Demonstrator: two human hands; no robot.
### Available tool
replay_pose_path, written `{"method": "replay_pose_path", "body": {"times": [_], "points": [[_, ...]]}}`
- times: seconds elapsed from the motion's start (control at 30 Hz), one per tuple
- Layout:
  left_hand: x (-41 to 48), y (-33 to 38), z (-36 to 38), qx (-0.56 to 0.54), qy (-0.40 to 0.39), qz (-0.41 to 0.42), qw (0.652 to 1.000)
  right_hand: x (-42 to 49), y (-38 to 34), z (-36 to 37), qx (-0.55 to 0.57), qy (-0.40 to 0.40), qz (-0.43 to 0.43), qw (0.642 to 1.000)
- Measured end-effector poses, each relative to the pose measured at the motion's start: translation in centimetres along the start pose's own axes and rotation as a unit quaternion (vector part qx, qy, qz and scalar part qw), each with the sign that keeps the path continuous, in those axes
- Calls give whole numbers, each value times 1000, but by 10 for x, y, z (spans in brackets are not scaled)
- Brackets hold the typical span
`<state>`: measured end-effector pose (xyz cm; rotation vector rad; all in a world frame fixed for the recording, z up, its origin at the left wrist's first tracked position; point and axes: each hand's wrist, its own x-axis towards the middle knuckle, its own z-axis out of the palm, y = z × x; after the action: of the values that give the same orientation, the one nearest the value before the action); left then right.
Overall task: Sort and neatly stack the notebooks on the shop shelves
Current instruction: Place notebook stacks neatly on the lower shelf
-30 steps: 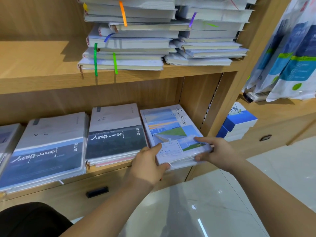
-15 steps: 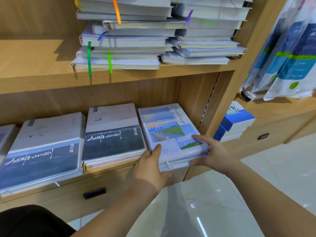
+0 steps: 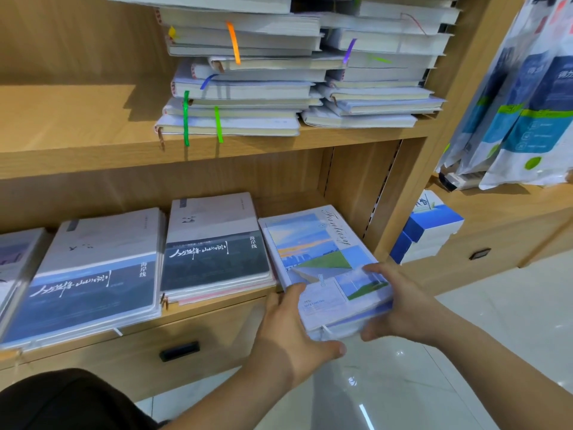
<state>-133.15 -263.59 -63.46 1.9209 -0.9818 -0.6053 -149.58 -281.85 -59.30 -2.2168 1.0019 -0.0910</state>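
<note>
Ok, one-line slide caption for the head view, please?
Left hand and right hand grip the landscape notebook stack at the lower shelf.

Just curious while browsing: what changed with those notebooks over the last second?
Both hands, the left hand and the right hand, keep their grip on the landscape-cover notebook stack, which seems to have slid slightly forward over the lower shelf edge. The dark-cover notebook stacks and the upper-shelf piles stayed put.

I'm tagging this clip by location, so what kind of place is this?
Probably a stationery shop: duplicate coastline-cover notebooks lie face up on wooden shelves, ribbon-marked notebooks are piled above, and plastic-wrapped packs are at right.
</note>
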Motion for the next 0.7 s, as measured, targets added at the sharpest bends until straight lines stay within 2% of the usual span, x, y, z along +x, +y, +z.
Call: {"method": "replay_pose_path", "body": {"times": [0.07, 0.17, 0.3, 0.37, 0.53, 0.7], "points": [[9, 9, -11, 53, -20, -5, 998, -1, -6, -4, 47, -6, -2, 999], [19, 20, -19, 50, -1, -12, 999, 13, -13, -6, 114, 32, 46, 992], [25, 16, -16, 30, 43, -21, 998, 46, -13, 7, -24, 92, 35, 995], [26, 15, -14, 28, 52, -30, 998, 60, -9, 12, -43, 93, 39, 994], [31, 18, -12, 21, 75, -50, 996, 72, -3, 11, 28, 84, 64, 994], [34, 18, -9, 35, 58, -82, 994, 70, -3, 5, 128, 70, 74, 987]]}}
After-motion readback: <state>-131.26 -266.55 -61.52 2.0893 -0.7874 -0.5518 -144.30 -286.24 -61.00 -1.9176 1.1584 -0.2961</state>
